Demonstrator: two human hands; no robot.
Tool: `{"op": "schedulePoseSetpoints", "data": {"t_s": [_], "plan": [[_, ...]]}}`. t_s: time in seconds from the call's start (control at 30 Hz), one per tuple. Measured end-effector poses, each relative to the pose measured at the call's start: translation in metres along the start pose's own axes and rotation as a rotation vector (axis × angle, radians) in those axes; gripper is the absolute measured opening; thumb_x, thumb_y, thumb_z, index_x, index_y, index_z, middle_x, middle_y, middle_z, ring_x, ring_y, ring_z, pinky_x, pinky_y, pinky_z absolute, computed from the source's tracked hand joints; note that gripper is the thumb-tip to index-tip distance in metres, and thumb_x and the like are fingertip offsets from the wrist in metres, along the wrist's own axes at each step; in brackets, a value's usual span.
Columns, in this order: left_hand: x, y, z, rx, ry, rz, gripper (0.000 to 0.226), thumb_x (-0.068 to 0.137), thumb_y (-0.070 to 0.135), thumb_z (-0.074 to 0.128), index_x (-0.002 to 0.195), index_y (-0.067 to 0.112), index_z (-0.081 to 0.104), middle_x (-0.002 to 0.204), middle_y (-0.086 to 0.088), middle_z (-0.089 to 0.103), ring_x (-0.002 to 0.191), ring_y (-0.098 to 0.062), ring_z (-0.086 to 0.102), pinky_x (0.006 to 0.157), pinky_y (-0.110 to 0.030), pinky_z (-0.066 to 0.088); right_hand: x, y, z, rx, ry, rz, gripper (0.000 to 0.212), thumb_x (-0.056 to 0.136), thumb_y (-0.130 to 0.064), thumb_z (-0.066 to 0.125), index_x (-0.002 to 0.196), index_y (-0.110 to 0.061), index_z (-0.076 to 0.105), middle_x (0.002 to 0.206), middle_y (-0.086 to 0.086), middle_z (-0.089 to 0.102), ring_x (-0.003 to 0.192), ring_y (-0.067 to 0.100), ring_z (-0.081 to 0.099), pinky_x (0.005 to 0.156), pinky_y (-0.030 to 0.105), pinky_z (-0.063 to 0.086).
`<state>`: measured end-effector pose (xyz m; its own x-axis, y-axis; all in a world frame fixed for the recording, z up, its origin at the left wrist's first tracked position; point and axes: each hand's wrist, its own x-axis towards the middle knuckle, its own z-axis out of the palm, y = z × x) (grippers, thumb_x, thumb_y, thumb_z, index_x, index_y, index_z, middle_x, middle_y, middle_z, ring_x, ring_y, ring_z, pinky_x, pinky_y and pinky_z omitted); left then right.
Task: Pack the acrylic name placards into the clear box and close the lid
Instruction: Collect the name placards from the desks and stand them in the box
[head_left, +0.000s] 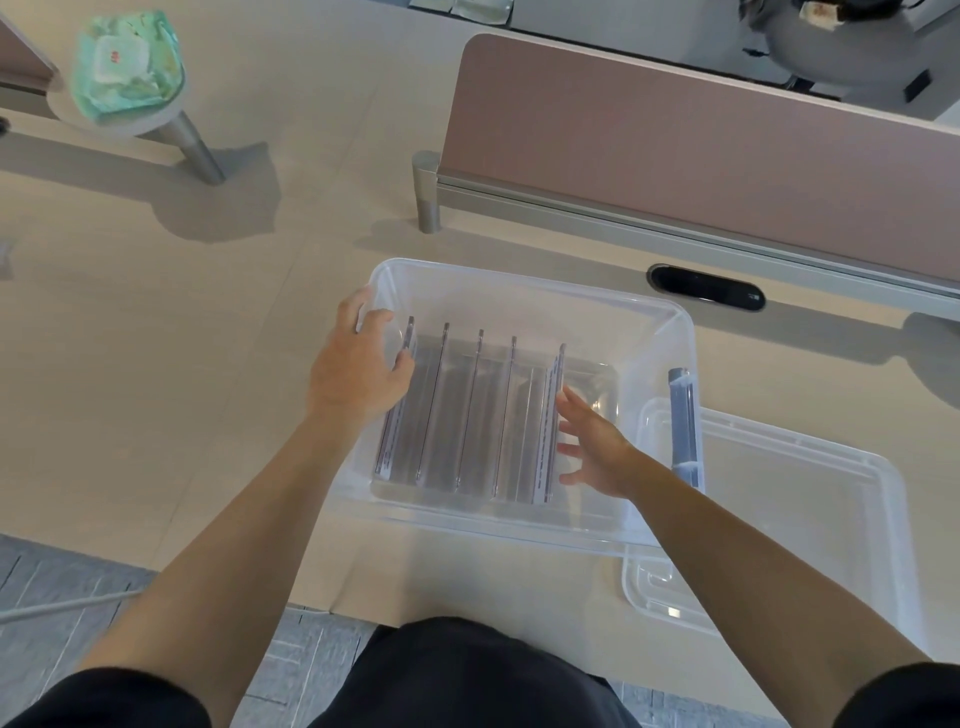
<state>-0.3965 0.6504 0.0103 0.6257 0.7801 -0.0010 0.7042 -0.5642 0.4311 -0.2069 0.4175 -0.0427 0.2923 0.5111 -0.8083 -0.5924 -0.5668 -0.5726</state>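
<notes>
So from the head cam I'm looking straight down into the clear box, which sits open on the light wood table. Five acrylic name placards are standing upright in a row inside it, edge-on to me, filling the left and middle of the box with a bare strip of floor on the right.

My left hand is at the box's left wall. The thumb hooks over the outside of the rim while the fingers curl inside against the leftmost placard, so that grip is partly closed around the wall and that placard's top edge.

My right hand is inside the box with the grip wide open, fingers spread, fingertips touching or just beside the rightmost placard. Can't quite tell if there's actual contact. It's holding nothing.

The lid lies flat on the table, tucked partly under the box's right side. A blue-grey latch handle sits on the box's right rim. Up the back there's a pinkish divider panel and a green wet-wipes pack on a small stand.
</notes>
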Motion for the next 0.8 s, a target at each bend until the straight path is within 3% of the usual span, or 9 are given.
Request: {"op": "schedulePoseSetpoints", "data": {"t_s": [0.13,0.8], "plan": [[0.0006,0.0,0.0,0.001,-0.002,-0.001,0.047,0.086,0.03,0.063,0.129,0.014,0.053,0.155,0.005,0.025,0.101,-0.027,0.063,0.071,-0.039,0.052,0.0035,0.0007,0.0045,0.002,0.026,0.01,0.066,0.091,-0.06,0.053,0.15,-0.048,0.028,0.163,-0.001,0.023,0.145,0.038,0.029,0.11,0.07,0.026],[0.0001,-0.0001,0.0006,0.011,0.001,-0.002,0.045,0.084,0.028,0.063,0.127,0.016,0.053,0.155,0.005,0.025,0.1,-0.026,0.063,0.072,-0.042,0.053,0.0089,0.0036,0.0112,-0.095,-0.034,-0.052,0.064,0.093,-0.061,0.049,0.151,-0.051,0.024,0.164,-0.003,0.021,0.145,0.041,0.028,0.108,0.067,0.035]]}}
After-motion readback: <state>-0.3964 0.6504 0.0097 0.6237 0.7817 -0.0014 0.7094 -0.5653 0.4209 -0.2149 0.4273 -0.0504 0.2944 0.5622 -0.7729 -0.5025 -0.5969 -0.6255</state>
